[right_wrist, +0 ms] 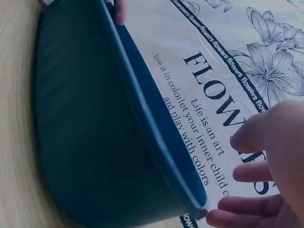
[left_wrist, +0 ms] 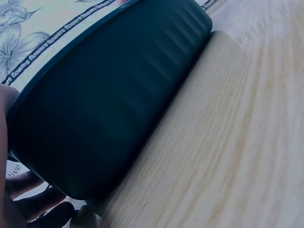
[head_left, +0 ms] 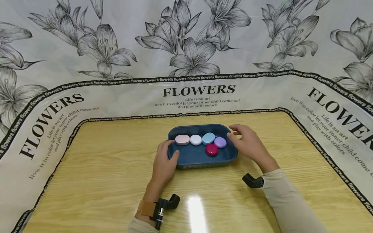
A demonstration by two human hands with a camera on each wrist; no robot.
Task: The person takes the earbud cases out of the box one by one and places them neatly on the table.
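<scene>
A dark blue oblong tub (head_left: pixel 190 159) sits on the wooden table between both hands. Inside it lie smooth, rounded pieces: a pale pink oblong (head_left: pixel 182 139), a white round one (head_left: pixel 196 140), a light blue one (head_left: pixel 208 138), a lilac one (head_left: pixel 220 142) and a crimson one (head_left: pixel 211 149). My left hand (head_left: pixel 163 165) grips the tub's left end, thumb over the rim and fingers around the outside. At the right end, my right hand (head_left: pixel 249 142) has its fingers loosely bent and spread; in the right wrist view its fingertips (right_wrist: pixel 221 216) are beside the tub's rim, holding nothing.
A pale wooden table (head_left: pixel 110 168) extends around the tub. White floral cloth (head_left: pixel 122 100) with black lettering stands along the back and sides. Black wrist devices (head_left: pixel 169 202) project over the table from both wrists.
</scene>
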